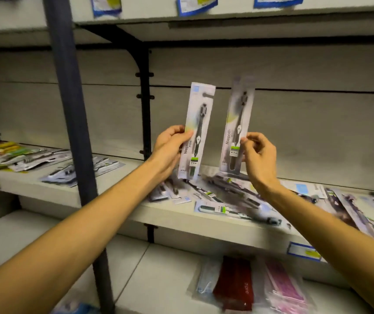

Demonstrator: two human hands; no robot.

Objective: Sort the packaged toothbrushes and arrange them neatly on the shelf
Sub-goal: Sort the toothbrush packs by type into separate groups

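Your forearms reach in, each hand holding up one carded toothbrush pack.

Left hand (170,147) grips a white-carded dark toothbrush pack (196,130); right hand (259,155) pinches its twin (238,125), both reading "Niepoth", above the loose pile (222,196) on the pale shelf (181,219). You're comparing; next, lay matching packs side by side.
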